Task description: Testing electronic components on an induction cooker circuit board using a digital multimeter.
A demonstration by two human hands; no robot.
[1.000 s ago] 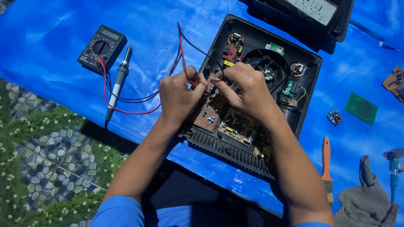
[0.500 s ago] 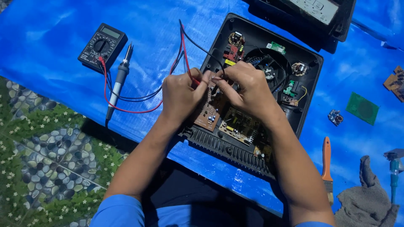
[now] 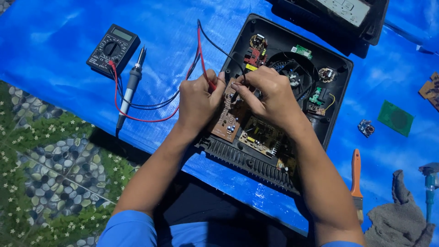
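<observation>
a: left hand (image 3: 197, 101) closed on the red probe (image 3: 211, 85), tip pressed to the brown circuit board (image 3: 227, 120)?

b: yes, pinched low for a steady tip. right hand (image 3: 270, 97) curled tight too, probably on the black probe, though hidden under the fingers; cannot tell for sure.

a: and the board?

b: tilted up inside the opened black casing (image 3: 339, 91), directly beneath both hands, touching the fingertips. propped that way to bare the solder side, apparently.

a: leads?

b: running back over the blue tarp (image 3: 55, 41) to the multimeter (image 3: 113, 48), well left of the hands. soldering iron (image 3: 131, 87) lying beside it, within reach. orange-handled brush (image 3: 356, 178) and grey rag (image 3: 398, 219) parked far right.
</observation>
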